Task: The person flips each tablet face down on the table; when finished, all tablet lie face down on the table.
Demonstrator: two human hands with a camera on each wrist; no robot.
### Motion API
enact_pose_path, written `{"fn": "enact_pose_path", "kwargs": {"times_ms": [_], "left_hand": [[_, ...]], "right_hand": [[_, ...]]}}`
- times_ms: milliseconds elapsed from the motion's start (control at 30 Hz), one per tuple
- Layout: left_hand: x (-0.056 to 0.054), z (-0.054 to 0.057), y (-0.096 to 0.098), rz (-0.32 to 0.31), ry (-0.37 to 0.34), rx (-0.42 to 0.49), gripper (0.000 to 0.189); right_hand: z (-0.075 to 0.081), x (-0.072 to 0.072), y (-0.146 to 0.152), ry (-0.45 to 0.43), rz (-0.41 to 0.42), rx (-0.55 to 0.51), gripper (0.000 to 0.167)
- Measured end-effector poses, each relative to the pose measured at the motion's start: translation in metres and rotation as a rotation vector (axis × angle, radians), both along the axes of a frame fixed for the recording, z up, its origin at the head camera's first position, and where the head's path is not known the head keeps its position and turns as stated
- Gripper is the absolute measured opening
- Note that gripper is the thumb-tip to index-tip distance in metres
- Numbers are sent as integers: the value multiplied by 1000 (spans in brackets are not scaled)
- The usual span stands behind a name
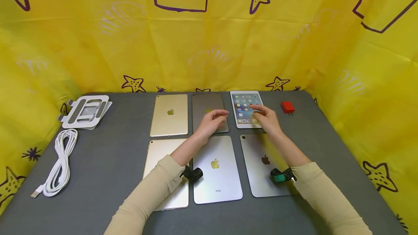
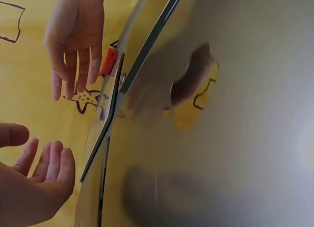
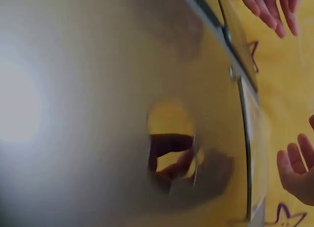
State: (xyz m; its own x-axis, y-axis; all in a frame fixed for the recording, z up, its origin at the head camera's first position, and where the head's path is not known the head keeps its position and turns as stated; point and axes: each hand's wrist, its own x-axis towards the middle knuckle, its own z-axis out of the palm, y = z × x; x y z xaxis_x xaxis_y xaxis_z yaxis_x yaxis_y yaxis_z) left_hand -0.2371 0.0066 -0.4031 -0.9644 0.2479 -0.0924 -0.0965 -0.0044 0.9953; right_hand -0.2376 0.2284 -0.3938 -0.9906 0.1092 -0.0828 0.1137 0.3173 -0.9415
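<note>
My left hand (image 1: 211, 122) hovers over a dark grey tablet (image 1: 200, 110) in the back row of the head view. Its fingers are loosely bent, with nothing between them. To the right, my right hand (image 1: 267, 119) hangs over a white tablet (image 1: 239, 99) whose lit screen shows app icons; this hand is also bare. Below the wrists lie a silver iPad (image 1: 218, 178) and another silver-grey tablet (image 1: 258, 177), both back up. In the left wrist view the left hand (image 2: 41, 185) faces the right hand (image 2: 78, 33), fingers relaxed and apart from the tablets.
Two gold tablets, one at the back (image 1: 169, 119) and one in front (image 1: 176, 191), lie at the left of the rows. A folded white stand (image 1: 88, 111) and a coiled white USB cable (image 1: 62, 166) are farther left. A red charger plug (image 1: 287, 107) lies at the back right.
</note>
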Motion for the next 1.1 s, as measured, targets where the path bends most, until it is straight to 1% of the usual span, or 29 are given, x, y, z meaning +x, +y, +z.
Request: {"fn": "enact_pose_path", "kwargs": {"times_ms": [167,300,533,667,767,833,900,1100], "left_hand": [[2,-6,17,-48,-73,6,40],[3,-9,27,-62,-128,33,49],[2,-12,36,-77,-271,174,62],[0,-13,37,-86,-320,236,63],[0,-11,39,-92,-339,274,60],[0,-10,40,-90,-350,303,58],[0,-9,41,-75,-356,322,56],[0,-5,48,2,-394,342,57]], "right_hand": [[-5,0,18,-60,-41,66,39],[-11,2,29,-89,-35,104,43],[-17,5,41,-129,5,123,51],[-18,7,42,-157,24,118,55],[-17,8,43,-167,42,106,56],[-17,8,44,-173,53,98,56],[-16,8,45,-178,58,100,56],[-16,8,47,-197,70,134,56]]}}
